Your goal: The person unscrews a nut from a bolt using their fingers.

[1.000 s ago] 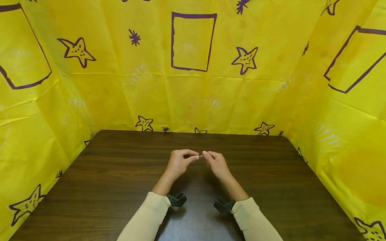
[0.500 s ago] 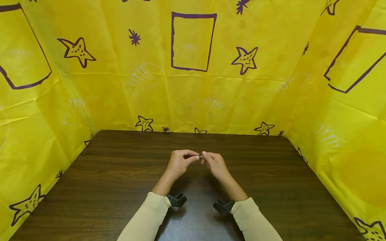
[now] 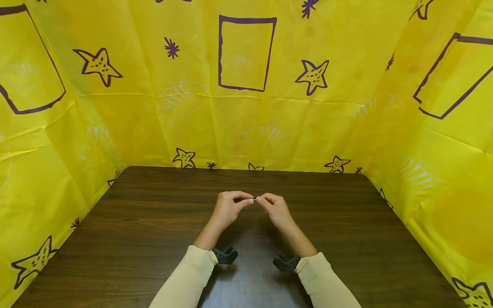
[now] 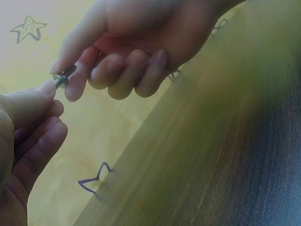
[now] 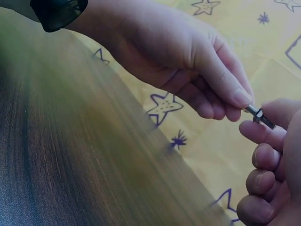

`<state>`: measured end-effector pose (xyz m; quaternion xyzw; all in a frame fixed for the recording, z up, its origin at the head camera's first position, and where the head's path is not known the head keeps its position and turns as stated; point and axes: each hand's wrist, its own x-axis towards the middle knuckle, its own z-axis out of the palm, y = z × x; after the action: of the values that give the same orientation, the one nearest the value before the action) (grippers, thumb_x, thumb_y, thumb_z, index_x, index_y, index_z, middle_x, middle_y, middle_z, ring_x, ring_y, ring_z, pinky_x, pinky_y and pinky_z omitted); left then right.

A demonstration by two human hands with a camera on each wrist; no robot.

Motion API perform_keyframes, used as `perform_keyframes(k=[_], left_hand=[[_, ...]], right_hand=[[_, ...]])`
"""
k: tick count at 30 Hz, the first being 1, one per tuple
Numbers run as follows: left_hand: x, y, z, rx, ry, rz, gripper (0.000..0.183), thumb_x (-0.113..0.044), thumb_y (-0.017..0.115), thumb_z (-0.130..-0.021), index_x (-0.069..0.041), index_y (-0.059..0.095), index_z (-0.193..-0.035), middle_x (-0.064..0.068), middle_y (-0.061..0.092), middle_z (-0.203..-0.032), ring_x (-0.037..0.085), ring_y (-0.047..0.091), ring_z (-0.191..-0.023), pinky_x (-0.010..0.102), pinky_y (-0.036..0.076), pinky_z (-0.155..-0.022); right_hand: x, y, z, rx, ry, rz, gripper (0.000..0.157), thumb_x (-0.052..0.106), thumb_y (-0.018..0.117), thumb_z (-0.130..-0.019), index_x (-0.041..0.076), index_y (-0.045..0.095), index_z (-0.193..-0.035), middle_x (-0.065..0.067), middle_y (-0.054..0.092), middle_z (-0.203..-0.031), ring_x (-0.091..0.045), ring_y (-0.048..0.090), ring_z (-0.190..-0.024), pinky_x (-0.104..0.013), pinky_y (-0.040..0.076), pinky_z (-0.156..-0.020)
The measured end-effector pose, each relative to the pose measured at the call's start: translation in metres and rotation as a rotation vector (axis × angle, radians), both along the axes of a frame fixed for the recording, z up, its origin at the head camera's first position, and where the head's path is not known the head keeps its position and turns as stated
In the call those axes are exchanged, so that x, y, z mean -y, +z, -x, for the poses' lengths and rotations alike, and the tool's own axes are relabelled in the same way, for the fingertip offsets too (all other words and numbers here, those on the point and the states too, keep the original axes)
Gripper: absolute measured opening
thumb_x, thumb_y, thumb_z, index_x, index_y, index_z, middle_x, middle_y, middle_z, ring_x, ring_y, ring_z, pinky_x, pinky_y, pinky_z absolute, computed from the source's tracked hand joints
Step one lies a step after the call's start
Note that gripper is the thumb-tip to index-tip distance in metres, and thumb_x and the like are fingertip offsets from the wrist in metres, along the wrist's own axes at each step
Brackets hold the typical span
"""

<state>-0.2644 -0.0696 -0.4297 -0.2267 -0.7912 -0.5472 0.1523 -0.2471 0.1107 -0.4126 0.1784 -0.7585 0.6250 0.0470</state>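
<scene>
My left hand (image 3: 230, 208) pinches one end of a small metal bolt (image 5: 250, 108) between thumb and index finger, above the table. A nut (image 5: 257, 116) sits partway along its threaded shank, clear in both wrist views. From the other side, my right hand (image 3: 275, 209) has thumb and index finger at the nut and the bolt's far end. In the left wrist view the right thumb touches the nut (image 4: 60, 78), with the index finger beneath. The remaining right fingers are curled. Fingertips hide both ends of the bolt. In the head view only a thin bit of metal shows.
A dark wood-grain table (image 3: 154, 222) lies under both hands. Yellow cloth (image 3: 246, 111) printed with purple starfish surrounds its back and sides. Each wrist wears a black strapped mount; the left (image 3: 226, 256) and right (image 3: 286, 263) ones hang close above the tabletop.
My right fingertips have shifted slightly left and now cover the bolt's right end, which showed between the hands before. My left hand stays nearly still.
</scene>
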Motion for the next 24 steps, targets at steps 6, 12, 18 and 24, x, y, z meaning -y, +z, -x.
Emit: perform_keyframes(k=[6,12,18,24], left_hand=[[0.0004,0.0007,-0.0001,0.02,0.008,0.007,0.009,-0.014,0.077,-0.084,-0.008,0.078,-0.09,-0.002,0.073,-0.081,0.01,0.066,-0.067,0.028,0.054,-0.061],[0.0008,0.0012,0.0002,0.036,0.014,-0.003,0.005,-0.014,0.077,-0.084,-0.013,0.079,-0.088,-0.004,0.072,-0.082,0.009,0.065,-0.069,0.028,0.054,-0.061],[0.001,0.0012,0.0011,0.021,0.014,-0.01,0.005,-0.014,0.077,-0.083,-0.012,0.079,-0.087,-0.003,0.072,-0.081,0.009,0.065,-0.068,0.027,0.054,-0.06],[0.0017,0.0013,0.0009,0.023,0.011,-0.009,0.006,-0.014,0.077,-0.083,-0.011,0.078,-0.087,-0.002,0.073,-0.081,0.009,0.065,-0.067,0.027,0.054,-0.06]], right_hand=[[0.0,0.0092,-0.008,0.005,0.017,0.034,0.017,0.0,0.061,-0.094,-0.016,0.064,-0.095,-0.002,0.049,-0.062,-0.009,0.041,-0.054,-0.021,0.035,-0.05],[-0.0012,0.0046,-0.0049,-0.031,0.058,0.085,0.012,-0.005,0.063,-0.091,-0.013,0.066,-0.099,-0.002,0.045,-0.06,-0.007,0.039,-0.05,-0.021,0.032,-0.047],[-0.0013,0.0041,-0.0046,-0.074,0.065,0.1,0.015,-0.009,0.063,-0.088,-0.014,0.066,-0.102,-0.001,0.044,-0.06,-0.006,0.038,-0.051,-0.02,0.031,-0.048],[-0.0012,0.0038,-0.005,-0.096,0.059,0.104,0.016,-0.012,0.063,-0.087,-0.014,0.066,-0.102,-0.001,0.043,-0.06,-0.006,0.036,-0.051,-0.021,0.03,-0.049]])
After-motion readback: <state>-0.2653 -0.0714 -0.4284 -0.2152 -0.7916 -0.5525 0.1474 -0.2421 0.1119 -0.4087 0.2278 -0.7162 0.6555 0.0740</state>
